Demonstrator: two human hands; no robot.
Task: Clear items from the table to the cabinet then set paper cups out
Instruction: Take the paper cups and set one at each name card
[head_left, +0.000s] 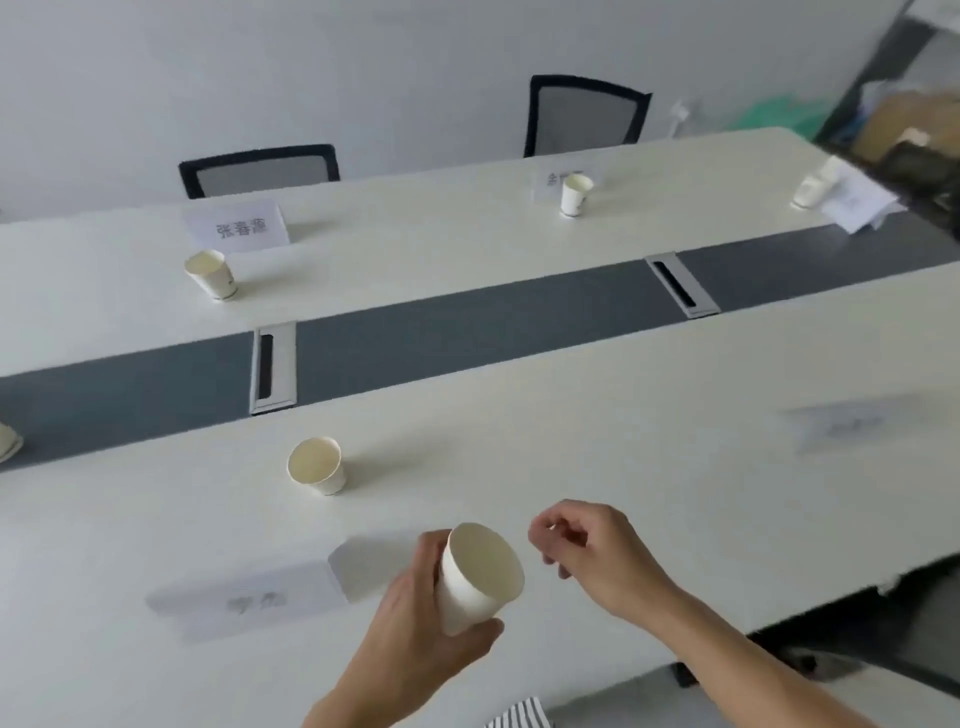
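My left hand (415, 618) grips a white paper cup (475, 574), tilted with its mouth toward the camera, just above the near part of the long white table (623, 467). My right hand (587, 551) hovers close to the cup's right with fingers loosely curled and nothing in it. Another paper cup (317, 465) stands on the table ahead of my left hand. On the far side stand a cup at the left (212, 273), a cup in the middle (575, 194) and a cup at the far right (810, 191).
Name cards lie at several seats: near left (244, 600), near right (852, 421), far left (236, 224). A grey strip with two cable slots (272, 366) runs down the table's middle. Two mesh chairs (587, 111) stand behind. Cluttered shelving (914, 130) is at the right.
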